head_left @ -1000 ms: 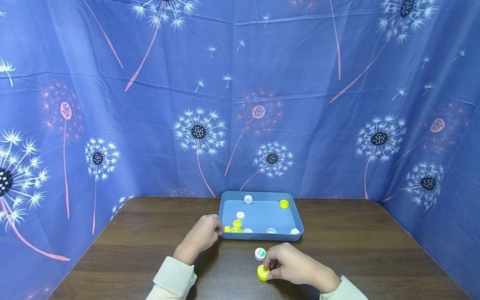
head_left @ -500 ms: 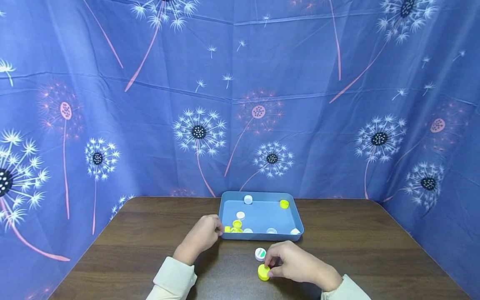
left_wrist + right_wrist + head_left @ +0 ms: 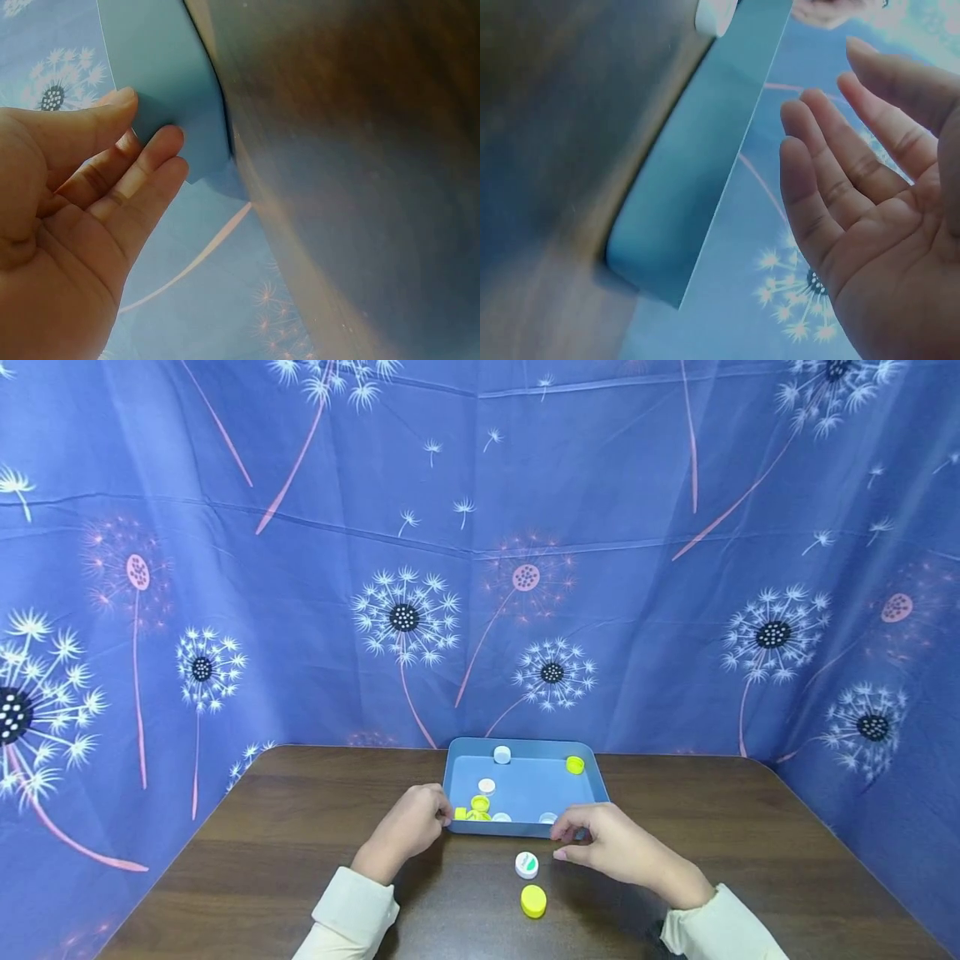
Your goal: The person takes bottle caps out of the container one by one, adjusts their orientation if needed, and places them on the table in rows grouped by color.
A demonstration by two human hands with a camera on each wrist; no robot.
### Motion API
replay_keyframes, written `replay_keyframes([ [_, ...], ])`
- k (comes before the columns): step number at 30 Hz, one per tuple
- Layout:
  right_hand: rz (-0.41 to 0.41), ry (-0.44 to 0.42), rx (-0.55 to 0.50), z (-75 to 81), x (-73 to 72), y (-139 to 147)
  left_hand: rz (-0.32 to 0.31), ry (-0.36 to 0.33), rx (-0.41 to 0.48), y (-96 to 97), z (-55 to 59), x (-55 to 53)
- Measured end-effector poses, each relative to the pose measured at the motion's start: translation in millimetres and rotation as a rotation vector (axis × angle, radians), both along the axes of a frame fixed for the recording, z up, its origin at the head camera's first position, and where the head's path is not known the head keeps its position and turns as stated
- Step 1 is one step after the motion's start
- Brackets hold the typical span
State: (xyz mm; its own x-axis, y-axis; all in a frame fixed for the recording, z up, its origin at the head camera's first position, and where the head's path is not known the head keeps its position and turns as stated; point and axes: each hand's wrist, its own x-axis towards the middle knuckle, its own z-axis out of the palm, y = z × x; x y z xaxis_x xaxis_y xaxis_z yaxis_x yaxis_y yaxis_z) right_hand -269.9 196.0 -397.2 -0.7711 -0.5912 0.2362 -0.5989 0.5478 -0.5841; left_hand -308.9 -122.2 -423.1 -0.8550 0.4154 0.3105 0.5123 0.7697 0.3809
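1. Whereas my right hand [image 3: 603, 842] touched the round yellow plastic cap [image 3: 533, 902] earlier, it now hangs empty, fingers parted.
2. That cap lies on the brown wood-grained table [image 3: 300, 827].
3. My left hand [image 3: 411, 820] pinches the blue rectangular plastic tray [image 3: 501, 829].

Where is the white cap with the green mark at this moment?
In the head view, the white cap with the green mark lies on the brown table, between the blue tray and a yellow cap, just left of the right hand.
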Motion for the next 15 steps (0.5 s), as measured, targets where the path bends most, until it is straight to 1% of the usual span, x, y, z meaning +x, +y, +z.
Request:
replay_keyframes([
  [4, -0.057, 0.022, 0.018, 0.6, -15.9, 5, -0.011, 0.009, 0.001, -0.1, -2.2, -1.2],
  [9, -0.122, 0.060, 0.046, -3.7, -37.6, 10, -0.027, 0.037, 0.004, -0.5, -3.1, -1.2],
  [15, -0.167, 0.082, 0.094, -14.7, -55.1, 12, -0.008, 0.012, 0.005, -0.6, -1.9, 0.4],
])
